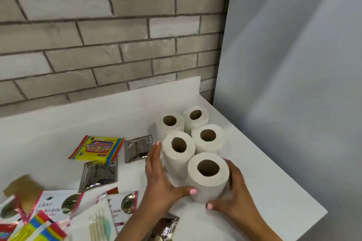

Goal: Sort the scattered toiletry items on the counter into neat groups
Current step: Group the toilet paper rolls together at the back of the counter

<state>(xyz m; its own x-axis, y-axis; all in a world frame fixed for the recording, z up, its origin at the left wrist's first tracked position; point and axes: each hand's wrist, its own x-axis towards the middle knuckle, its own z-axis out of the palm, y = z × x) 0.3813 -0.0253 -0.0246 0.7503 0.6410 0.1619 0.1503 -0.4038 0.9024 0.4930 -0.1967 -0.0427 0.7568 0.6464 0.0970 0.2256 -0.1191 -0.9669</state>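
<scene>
My only view comes from the head camera, angled steeply down and forward over the white tabletop (121, 115), close to its near right corner, facing the far brick wall (101, 31).

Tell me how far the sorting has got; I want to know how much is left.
Done: five toilet rolls stand upright, clustered in the counter's corner. In hand: the left hand and right hand flank the nearest roll. Left: foil sachets, the yellow wipes pack and Dove sachets lie scattered.
</scene>
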